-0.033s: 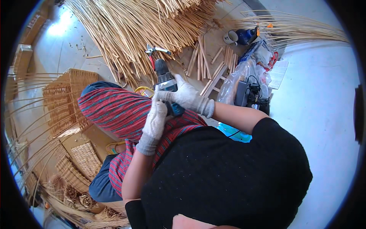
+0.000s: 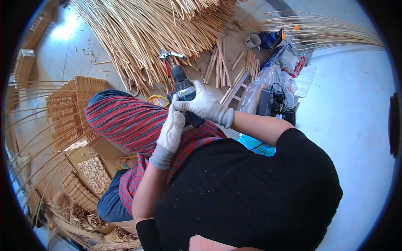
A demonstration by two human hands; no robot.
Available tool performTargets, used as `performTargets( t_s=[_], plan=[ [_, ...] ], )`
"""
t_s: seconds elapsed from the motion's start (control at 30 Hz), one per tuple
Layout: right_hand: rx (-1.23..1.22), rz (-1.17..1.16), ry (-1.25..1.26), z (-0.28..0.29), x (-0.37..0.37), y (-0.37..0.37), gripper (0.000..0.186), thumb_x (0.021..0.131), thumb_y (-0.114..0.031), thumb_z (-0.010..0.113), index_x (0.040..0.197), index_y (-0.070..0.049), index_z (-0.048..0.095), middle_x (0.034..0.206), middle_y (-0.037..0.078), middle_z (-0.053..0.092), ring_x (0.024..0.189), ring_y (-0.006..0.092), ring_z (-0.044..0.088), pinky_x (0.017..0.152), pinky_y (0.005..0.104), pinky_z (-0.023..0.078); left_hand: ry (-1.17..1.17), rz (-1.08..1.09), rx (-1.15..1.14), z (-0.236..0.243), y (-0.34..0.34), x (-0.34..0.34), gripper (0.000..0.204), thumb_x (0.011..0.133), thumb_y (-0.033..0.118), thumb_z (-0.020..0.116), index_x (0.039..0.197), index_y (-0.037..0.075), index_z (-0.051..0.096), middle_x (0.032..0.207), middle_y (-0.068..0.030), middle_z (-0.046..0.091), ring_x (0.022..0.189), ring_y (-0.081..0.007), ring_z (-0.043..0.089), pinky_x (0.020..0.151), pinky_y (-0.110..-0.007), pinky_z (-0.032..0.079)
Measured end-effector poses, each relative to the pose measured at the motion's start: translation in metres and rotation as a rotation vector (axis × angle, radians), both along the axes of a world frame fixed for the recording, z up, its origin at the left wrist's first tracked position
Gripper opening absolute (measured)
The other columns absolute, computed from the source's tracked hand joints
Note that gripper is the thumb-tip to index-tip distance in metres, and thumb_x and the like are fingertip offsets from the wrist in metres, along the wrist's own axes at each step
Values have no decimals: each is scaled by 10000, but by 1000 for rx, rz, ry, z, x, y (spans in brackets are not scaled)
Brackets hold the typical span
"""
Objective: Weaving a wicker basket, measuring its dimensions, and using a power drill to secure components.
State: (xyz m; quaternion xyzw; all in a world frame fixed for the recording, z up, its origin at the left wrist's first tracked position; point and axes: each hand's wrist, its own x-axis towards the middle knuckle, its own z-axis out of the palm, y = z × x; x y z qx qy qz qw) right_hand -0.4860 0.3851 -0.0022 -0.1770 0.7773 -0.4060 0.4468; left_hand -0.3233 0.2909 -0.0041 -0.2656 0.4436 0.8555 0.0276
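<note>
A cordless drill [image 2: 184, 93] with a black chuck stands in front of my lap, its chuck pointing away from me. My right hand [image 2: 203, 102], in a white glove with a grey cuff, wraps over its body from the right, fingers reaching across to the left. My left hand [image 2: 170, 133], gloved the same way, is closed against the drill's left side, its fingertips meeting those of the right. Part of its grip is hidden. Beyond the chuck lie pruning shears [image 2: 168, 56] with a red handle, beside a large bundle of willow rods [image 2: 142, 37].
Short cut sticks [image 2: 218, 65] lie ahead on the right, near a white mug [image 2: 253, 41] and a blue jug [image 2: 270, 39]. A clear plastic bag [image 2: 256, 90] and black cables [image 2: 281, 102] sit at the right. Woven baskets [image 2: 67, 106] with long protruding rods stand at the left.
The drill has turned and shifted slightly in my hands, its body rolling a little. Both hands have moved only a touch; everything around stays where it was.
</note>
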Motion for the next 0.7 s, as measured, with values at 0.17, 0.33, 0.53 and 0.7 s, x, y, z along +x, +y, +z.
performTargets(
  t_s=[0.17, 0.33, 0.53, 0.7],
  plan=[
    [137, 43, -16, -50, -52, 11, 667, 724, -431, 916, 1152, 14, 664, 971, 131, 738, 858, 213, 718, 797, 357, 579, 60, -170, -76, 5, 0, -4, 771, 1062, 476, 559, 1651, 104, 228, 1586, -219, 385, 1392, -340, 508, 1116, -451, 460],
    [31, -308, -68, -104, -166, 46, 530, 763, -384, 891, 1061, 6, 690, 903, 106, 740, 724, 201, 708, 678, 346, 576, 51, 79, 176, 25, -17, 25, 634, 1079, 327, 567, 1584, 21, 338, 1427, -222, 536, 1309, -298, 575, 1115, -449, 477],
    [141, -664, 574, -177, -327, 75, 355, 761, -244, 889, 987, -37, 709, 882, 38, 696, 744, 158, 655, 723, 336, 541, 160, 161, 358, 20, -29, 31, 788, 1026, 421, 642, 1618, 56, 270, 1446, -263, 519, 1281, -380, 605, 1082, -520, 509],
    [232, -813, 590, -228, -382, 68, 429, 674, -281, 934, 976, -53, 732, 905, 57, 715, 763, 183, 664, 773, 361, 541, 217, 100, 419, 18, -31, 27, 835, 1013, 419, 657, 1635, 57, 233, 1490, -250, 465, 1361, -382, 536, 1153, -501, 431]
  ],
)
